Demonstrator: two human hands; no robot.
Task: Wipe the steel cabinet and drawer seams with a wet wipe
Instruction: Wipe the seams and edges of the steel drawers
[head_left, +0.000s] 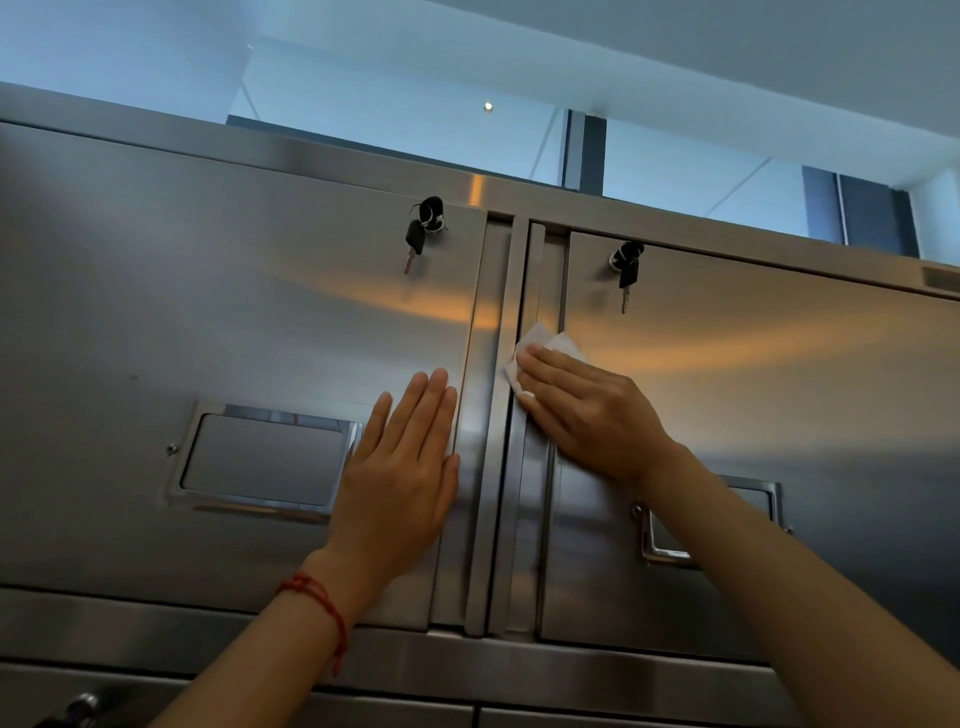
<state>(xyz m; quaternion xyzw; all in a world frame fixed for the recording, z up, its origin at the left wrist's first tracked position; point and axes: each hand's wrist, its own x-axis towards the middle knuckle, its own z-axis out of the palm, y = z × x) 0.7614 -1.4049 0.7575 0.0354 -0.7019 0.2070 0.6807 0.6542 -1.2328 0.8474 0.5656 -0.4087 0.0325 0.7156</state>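
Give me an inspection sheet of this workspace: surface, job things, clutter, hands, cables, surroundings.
Surface: steel cabinet with two doors side by side; vertical seam strip between them.
Job's things: white wet wipe pressed flat on the right door's left edge, beside the seam.
Clutter: a bunch of keys hangs from the left door lock, another from the right door lock.
Hands: left hand flat on the left door near its recessed handle; right hand with straight fingers presses the wipe.
Cables: nothing seen.
Surroundings: glass panels above the cabinet, white ceiling; drawer fronts below.
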